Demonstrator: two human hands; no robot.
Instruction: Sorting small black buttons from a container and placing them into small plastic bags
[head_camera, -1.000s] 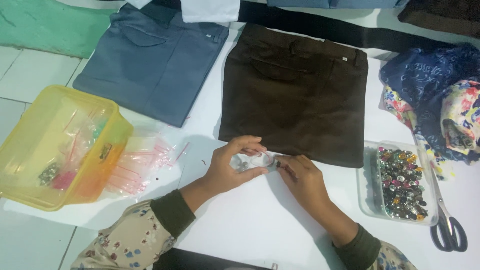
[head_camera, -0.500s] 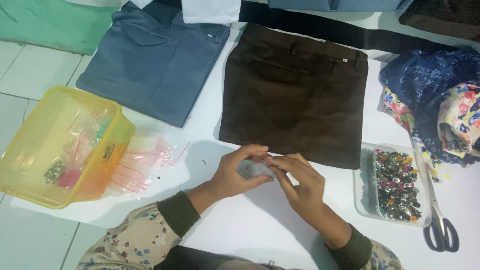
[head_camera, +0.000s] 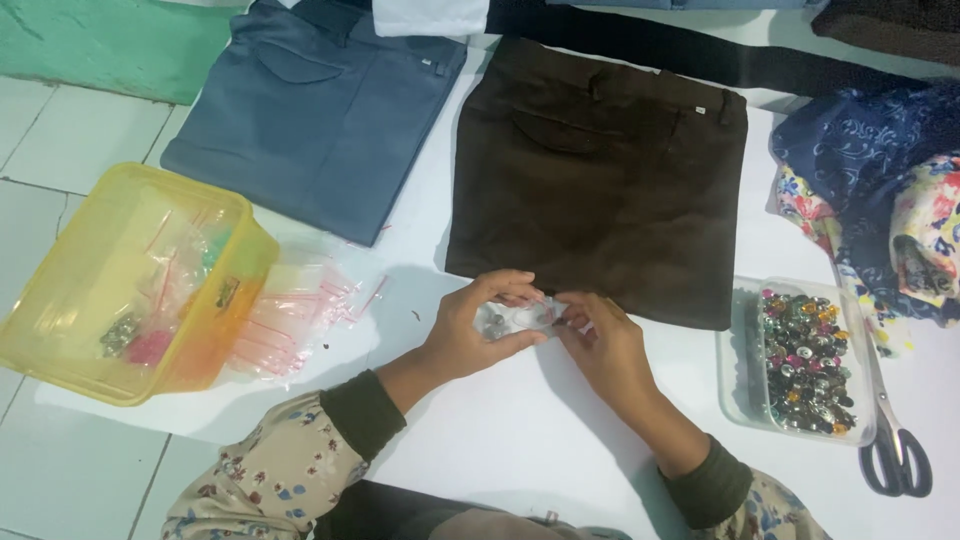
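Observation:
Both my hands meet over the white surface, just in front of the folded brown trousers (head_camera: 600, 180). My left hand (head_camera: 470, 325) holds a small clear plastic bag (head_camera: 515, 317) with small silvery pieces inside. My right hand (head_camera: 600, 345) pinches the same bag at its right end. A clear tray of coloured and silver buttons (head_camera: 800, 360) lies to the right of my right hand. The bag is partly hidden by my fingers.
A yellow plastic box (head_camera: 130, 285) with small bags stands at the left, and loose clear zip bags (head_camera: 290, 315) lie beside it. Folded blue trousers (head_camera: 320, 110) lie at the back. Scissors (head_camera: 890, 440) and patterned blue fabric (head_camera: 880, 190) are at the right.
My hands have stayed together on the small bag, shifting slightly as my fingers work along it. The camera view has moved a little.

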